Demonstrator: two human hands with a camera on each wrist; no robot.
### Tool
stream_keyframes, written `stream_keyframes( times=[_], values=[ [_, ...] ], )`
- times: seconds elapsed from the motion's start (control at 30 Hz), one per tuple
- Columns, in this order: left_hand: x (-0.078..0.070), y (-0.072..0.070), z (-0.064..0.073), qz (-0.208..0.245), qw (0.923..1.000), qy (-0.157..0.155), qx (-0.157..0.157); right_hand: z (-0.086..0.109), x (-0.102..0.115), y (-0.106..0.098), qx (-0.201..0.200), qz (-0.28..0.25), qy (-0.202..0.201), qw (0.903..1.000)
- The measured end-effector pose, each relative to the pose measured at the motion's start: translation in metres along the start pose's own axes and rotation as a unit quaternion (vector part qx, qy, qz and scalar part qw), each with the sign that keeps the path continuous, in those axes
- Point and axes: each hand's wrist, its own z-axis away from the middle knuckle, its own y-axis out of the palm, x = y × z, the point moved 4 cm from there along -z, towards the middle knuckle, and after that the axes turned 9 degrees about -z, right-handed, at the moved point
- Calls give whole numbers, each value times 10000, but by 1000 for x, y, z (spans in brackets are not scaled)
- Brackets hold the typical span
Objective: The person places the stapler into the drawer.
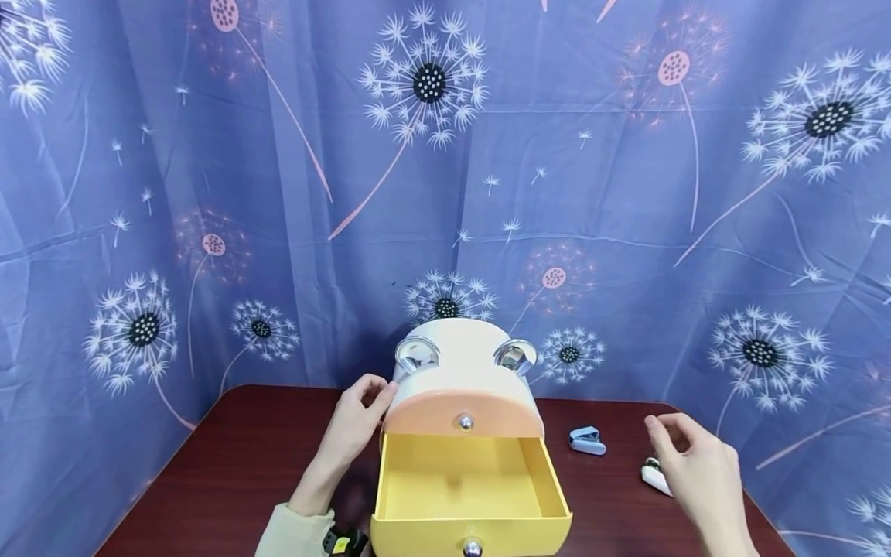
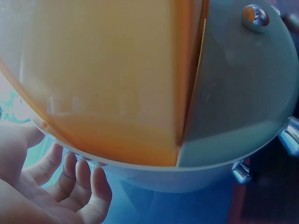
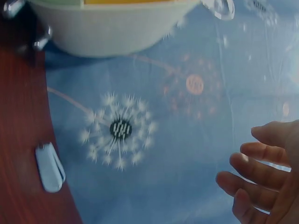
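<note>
In the head view a small white storage box [image 1: 455,344] with a peach upper front stands in the middle, its yellow lower drawer [image 1: 462,534] pulled out and bare inside. My left hand [image 1: 355,418] rests its fingertips at the box's left side; the left wrist view shows the loosely bent fingers [image 2: 100,191] along the white rim. My right hand [image 1: 703,472] hovers over the table at the right with nothing in its relaxed fingers. Under it lies a white mini stapler [image 1: 656,478], partly hidden by the hand. A blue mini stapler [image 1: 587,441] lies between the box and that hand.
The dark red-brown table [image 1: 209,472] carries everything. A blue curtain [image 1: 599,201] with dandelion prints hangs right behind it and on both sides. Two shiny round ear-like pieces stick up from the box's top, and a silver knob [image 1: 465,422] sits on the peach front.
</note>
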Motion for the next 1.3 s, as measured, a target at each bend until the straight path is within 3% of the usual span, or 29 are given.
stream_keyframes(
  times=[0.13,0.37,0.6,0.67,0.77,0.9,1.13,1.3],
  values=[
    [-3,-1,0,49,9999,-74,68,-2,-25,-4,97,69,242,9996],
    [-29,-7,10,-26,9999,-63,115,5,-72,1,578,152,590,9965],
    [-9,-2,4,53,9999,-46,89,8,-106,14,874,261,679,9935],
    [-7,-2,4,58,9999,-104,66,5,-115,20,1135,258,641,9911],
    [2,0,2,55,9999,-88,10,-1,-130,30,1815,306,711,9803],
    [3,1,0,46,10000,-63,17,-6,-146,41,2513,389,964,9623],
    [2,1,1,5,10000,-41,-26,-5,-158,55,2800,430,1187,9517],
    [1,1,0,-31,10000,-16,-12,2,-164,60,2807,573,1169,9509]
  ],
)
